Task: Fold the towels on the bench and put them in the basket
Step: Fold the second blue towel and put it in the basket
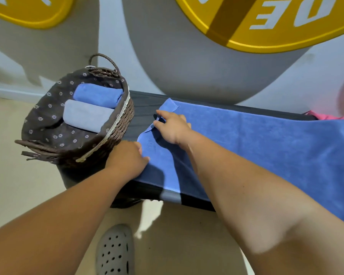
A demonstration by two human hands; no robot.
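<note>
Over on the left, the wicker basket [121,124] sits at the end of the bench [143,108], lined in dark cloth dotted with little white flowers. Two rolls are tucked inside it side by side: a rolled blue towel [98,95] at the back and a grey towel [85,115] just in front of it, the two touching.

Right beside the basket comes the left hand [127,158], knuckles up, with the fingers curled down onto the near-left edge of the blue towel [266,147]. Whether it grips the cloth or only presses it flat, I cannot tell from here.

A little further in, the right hand [173,129] is down on the towel's left end. Its fingertips pinch a small turned-over flap of the edge, and the palm lies across the cloth.

The blue towel itself lies spread lengthwise along the bench, its near side draping over the front edge and its far-left corner slightly curled.

Down on the floor between the two forearms there's a grey perforated clog [115,252].

At the far right, a pink towel [326,116] peeks out on the bench past the blue one's end. Up on the wall behind hangs a big yellow disc [276,36] with white lettering.
</note>
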